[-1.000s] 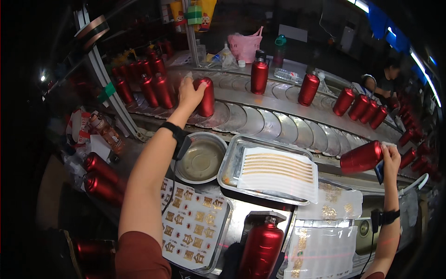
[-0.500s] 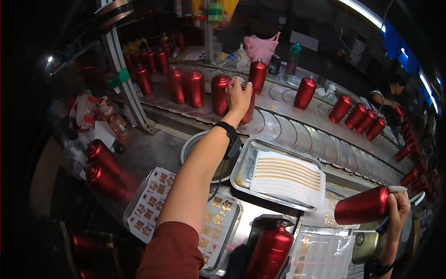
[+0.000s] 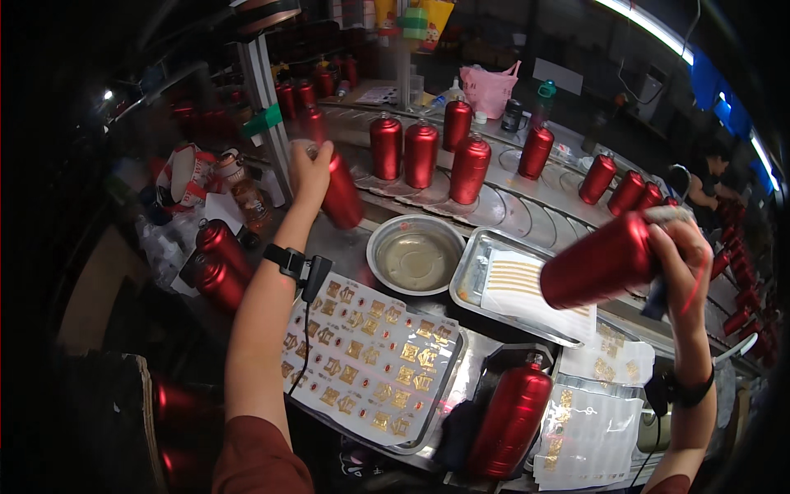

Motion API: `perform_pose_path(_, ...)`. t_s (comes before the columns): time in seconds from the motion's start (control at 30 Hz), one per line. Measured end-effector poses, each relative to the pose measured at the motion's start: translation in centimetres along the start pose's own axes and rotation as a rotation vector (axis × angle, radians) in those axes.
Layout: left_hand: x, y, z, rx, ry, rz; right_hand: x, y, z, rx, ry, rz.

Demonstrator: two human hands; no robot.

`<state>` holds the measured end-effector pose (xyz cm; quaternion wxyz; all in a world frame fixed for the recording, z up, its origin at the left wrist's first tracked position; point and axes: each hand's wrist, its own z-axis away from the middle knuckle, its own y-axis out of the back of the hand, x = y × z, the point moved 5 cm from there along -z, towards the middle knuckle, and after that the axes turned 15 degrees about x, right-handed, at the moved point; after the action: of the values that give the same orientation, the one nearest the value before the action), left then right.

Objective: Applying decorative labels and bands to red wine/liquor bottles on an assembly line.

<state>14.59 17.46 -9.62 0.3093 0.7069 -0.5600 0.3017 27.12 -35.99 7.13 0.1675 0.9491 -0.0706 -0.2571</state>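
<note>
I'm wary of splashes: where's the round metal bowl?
In the head view, the round metal bowl sits near centre, between the red bottle in the left hand and the metal tray to its right.

Metallic red with paler highlights coats the bottle (image 3: 344, 202) in the left hand (image 3: 309, 171), between ten and eleven o'clock, and the bottle (image 3: 594, 263) in the right hand (image 3: 681, 247), at three. At six, a white decal sheet (image 3: 369, 354) repeats gold motifs with small red spots (their detail too tiny to read). Just past three, gold stripes cross a white paper (image 3: 517, 278). One o'clock: a pink bag (image 3: 492, 89). Seven: a maroon sleeve (image 3: 257, 459).
</note>
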Motion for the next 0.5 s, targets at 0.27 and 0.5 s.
perform_pose_path(0.27, -5.0, 5.5, -1.0, 0.019, 0.136, -0.57, -4.3, -13.1, -0.1, -0.072, -0.087, -0.314)
perform_pose_path(0.5, -5.4, 7.6, -1.5, 0.384, -0.015, -0.725, -9.8, -19.2, 2.0, -0.234, 0.026, -0.272)
